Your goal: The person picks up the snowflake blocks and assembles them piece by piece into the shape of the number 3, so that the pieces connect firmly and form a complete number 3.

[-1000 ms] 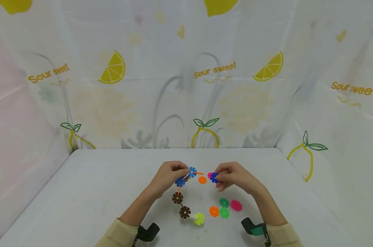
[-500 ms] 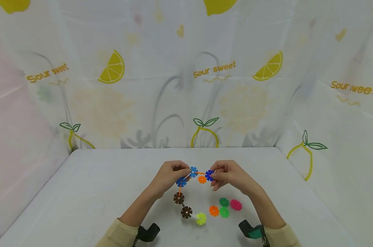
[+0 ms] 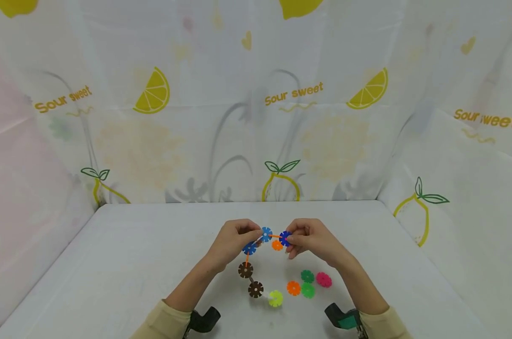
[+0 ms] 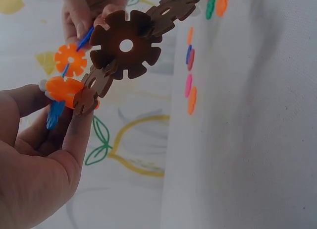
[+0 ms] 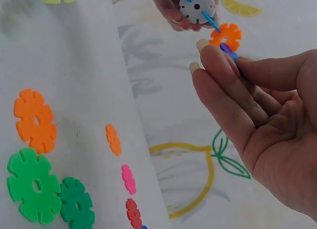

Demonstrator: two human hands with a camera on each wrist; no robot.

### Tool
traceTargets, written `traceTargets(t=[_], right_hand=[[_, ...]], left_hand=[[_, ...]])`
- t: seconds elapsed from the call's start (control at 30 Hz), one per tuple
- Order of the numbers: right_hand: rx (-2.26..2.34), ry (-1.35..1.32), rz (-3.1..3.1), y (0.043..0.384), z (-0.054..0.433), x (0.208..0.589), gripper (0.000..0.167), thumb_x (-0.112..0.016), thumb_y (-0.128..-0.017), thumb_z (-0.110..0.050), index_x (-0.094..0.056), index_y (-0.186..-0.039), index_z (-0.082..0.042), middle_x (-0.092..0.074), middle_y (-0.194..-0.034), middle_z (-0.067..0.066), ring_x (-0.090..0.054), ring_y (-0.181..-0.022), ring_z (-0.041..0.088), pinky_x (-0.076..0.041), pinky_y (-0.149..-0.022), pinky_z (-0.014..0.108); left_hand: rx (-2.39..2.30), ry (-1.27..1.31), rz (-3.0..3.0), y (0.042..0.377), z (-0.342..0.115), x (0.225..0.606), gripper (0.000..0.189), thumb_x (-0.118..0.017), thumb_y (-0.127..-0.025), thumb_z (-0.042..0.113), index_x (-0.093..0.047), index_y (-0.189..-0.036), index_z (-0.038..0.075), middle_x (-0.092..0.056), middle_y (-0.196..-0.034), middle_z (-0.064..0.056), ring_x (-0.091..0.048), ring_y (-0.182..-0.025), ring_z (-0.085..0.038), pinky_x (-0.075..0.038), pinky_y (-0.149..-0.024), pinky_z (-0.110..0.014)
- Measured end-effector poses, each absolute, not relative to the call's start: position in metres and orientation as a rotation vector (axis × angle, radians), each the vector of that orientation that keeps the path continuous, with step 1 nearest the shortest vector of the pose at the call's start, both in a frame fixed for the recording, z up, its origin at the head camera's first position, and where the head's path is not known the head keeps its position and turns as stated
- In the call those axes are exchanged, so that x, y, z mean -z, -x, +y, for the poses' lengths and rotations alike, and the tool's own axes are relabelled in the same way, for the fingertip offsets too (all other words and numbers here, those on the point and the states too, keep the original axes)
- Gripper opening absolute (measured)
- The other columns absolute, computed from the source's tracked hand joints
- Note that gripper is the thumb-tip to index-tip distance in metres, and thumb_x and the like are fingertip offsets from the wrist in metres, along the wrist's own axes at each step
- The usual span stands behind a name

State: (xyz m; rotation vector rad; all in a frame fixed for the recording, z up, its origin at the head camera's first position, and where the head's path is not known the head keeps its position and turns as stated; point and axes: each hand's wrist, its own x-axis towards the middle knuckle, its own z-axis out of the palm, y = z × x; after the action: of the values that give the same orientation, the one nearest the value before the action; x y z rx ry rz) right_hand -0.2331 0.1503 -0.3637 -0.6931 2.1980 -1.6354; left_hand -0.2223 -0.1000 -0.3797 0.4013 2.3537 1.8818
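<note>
A curved chain of notched plastic snowflake discs hangs from my left hand [image 3: 235,240], which pinches it between thumb and fingers close to a light blue disc [image 3: 266,234]. Below that hand the chain runs through two brown discs [image 3: 245,270] to a yellow-green disc [image 3: 276,298] at its low end. My right hand [image 3: 311,238] pinches a dark blue disc [image 3: 284,238] between thumb and index finger. Its edge meets an orange disc [image 5: 233,33] at the chain's upper end. A white-grey disc [image 5: 190,13] shows by the left fingers in the right wrist view.
On the white table [image 3: 154,263] lie loose discs: orange [image 3: 293,288], light green [image 3: 308,290], dark green [image 3: 307,276] and pink [image 3: 324,279]. Another orange disc [image 3: 277,245] lies between the hands. A printed curtain [image 3: 196,141] stands behind the table.
My right hand has moved left with the dark blue disc, bringing it from apart to against the orange disc at the chain's end. The left hand has shifted only slightly.
</note>
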Motion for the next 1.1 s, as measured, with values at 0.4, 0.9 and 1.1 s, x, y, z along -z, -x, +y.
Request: traceTargets(t=[0.4,0.9,1.1], right_hand=[[1.651,0.655,2.257,0.229,0.140,0.363,0.014,-0.058,-0.098,-0.006,-0.063,-0.102,0.006,-0.071,-0.086,0.024,-0.072,-0.067,0.024,-0.062,-0.071,0.041],[1.814,0.616,2.180,0.231,0.134,0.370,0.019,-0.059,-0.098,-0.008,-0.059,-0.105,0.010,-0.072,-0.082,0.012,-0.074,-0.069,0.020,-0.061,-0.075,0.040],[1.856,0.549,2.232,0.233,0.135,0.371,0.021,-0.058,-0.098,-0.008,-0.057,-0.106,0.011,-0.073,-0.089,0.022,-0.076,-0.076,0.024,-0.061,-0.078,0.037]], left_hand=[[-1.868,-0.364,2.404,0.221,-0.098,0.379,0.017,-0.066,-0.095,0.022,-0.073,-0.099,0.006,-0.072,-0.089,-0.008,-0.068,-0.079,-0.017,-0.056,-0.072,-0.029],[-1.903,-0.313,2.435,0.227,-0.104,0.380,0.021,-0.066,-0.095,0.027,-0.073,-0.106,0.011,-0.072,-0.096,-0.007,-0.066,-0.086,-0.016,-0.052,-0.076,-0.028],[-1.940,-0.276,2.503,0.228,-0.107,0.378,0.021,-0.067,-0.094,0.028,-0.071,-0.110,0.015,-0.071,-0.105,-0.003,-0.063,-0.095,-0.016,-0.053,-0.085,-0.033]])
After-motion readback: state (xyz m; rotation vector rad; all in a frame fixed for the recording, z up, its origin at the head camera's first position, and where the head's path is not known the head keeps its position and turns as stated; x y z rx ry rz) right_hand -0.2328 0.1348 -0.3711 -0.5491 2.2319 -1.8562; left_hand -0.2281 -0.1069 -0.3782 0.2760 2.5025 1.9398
